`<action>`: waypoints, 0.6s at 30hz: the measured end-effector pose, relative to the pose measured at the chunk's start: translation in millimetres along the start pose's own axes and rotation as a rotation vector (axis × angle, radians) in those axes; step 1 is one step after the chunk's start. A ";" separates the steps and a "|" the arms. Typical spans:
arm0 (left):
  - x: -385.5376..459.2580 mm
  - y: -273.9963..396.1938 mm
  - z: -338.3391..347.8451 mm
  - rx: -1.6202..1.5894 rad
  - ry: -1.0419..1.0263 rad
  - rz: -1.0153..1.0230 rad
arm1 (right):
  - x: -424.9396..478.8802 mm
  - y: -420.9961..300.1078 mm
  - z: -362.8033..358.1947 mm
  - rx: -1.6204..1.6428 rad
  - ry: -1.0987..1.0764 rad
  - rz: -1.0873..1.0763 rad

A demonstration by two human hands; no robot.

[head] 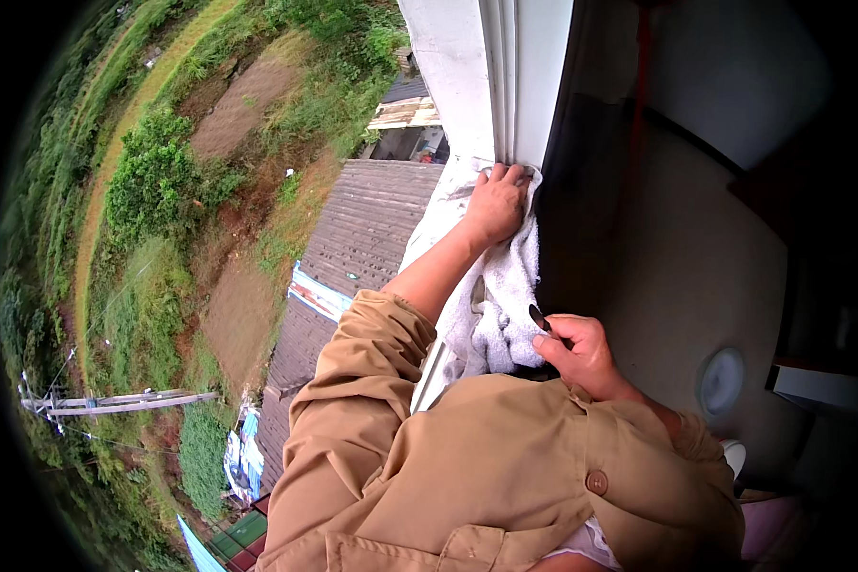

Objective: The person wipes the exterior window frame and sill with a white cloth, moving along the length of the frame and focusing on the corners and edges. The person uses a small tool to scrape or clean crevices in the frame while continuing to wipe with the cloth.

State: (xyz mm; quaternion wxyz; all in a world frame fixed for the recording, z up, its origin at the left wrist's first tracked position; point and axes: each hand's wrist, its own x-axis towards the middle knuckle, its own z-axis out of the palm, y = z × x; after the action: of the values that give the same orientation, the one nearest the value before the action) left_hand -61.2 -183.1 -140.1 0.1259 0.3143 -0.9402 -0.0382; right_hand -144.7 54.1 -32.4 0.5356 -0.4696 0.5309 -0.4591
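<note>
A white terry towel [511,300], grey with dirt in places, lies bunched along the white window frame [465,79] and its sill. My left hand [499,205] is on the towel's far end, fingers curled over it at the grooved window track [506,86]; the fingertips are partly hidden. Closer to my body, my right hand [583,354] grips a small dark object [538,317] between thumb and fingers, right at the towel's edge. Most of that object is covered by the hand, so its kind is unclear.
Outside on the left, far below, are a corrugated roof [372,214], garden plots [247,107] and a utility pole [129,402]. Indoors on the right, a dim floor [686,250] holds a pale round object [721,381]. A red hanging strip [642,71] is farther off.
</note>
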 end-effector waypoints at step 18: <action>-93.6 7.0 -35.6 0.004 -0.144 0.066 | 2.9 -10.5 -9.3 0.016 -0.161 0.004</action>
State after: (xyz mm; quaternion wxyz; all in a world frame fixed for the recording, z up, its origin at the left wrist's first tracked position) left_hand 16.2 -121.0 -124.6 0.0587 0.2798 -0.9567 -0.0544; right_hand -153.9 49.6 -22.3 0.5812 -0.4998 0.4833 -0.4229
